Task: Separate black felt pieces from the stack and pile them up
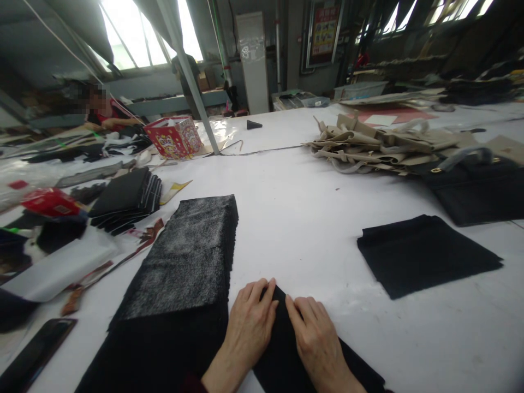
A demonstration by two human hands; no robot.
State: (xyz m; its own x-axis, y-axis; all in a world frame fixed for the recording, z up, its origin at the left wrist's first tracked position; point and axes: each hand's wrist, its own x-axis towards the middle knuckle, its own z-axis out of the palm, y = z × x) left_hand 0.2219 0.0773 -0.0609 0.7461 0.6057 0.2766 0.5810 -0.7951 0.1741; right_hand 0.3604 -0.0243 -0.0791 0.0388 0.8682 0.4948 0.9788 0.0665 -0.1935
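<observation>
A piece of black fabric [281, 355] lies on the white table in front of me, its narrow far end between my hands. The thumb and fingers of my left hand [250, 319] are closed on its far left edge. My right hand [314, 337] has its bent fingers closed at the right edge of the same piece, close to the left fingertips. Just left of my left hand stands a tall stack of black fabric pieces [164, 341], its far part showing a speckled grey surface. Off to the right, a flat black fabric piece [428, 256] lies apart from my hands.
Beige bag pieces [368, 144] are piled at the far right, beside a black bag [483, 185] with a handle. On the left are folded dark cloths [123, 199], a red packet [53, 202], a phone [35, 355] and a red box [174, 136] near a metal pole [192, 76]. A person [108, 112] sits far left.
</observation>
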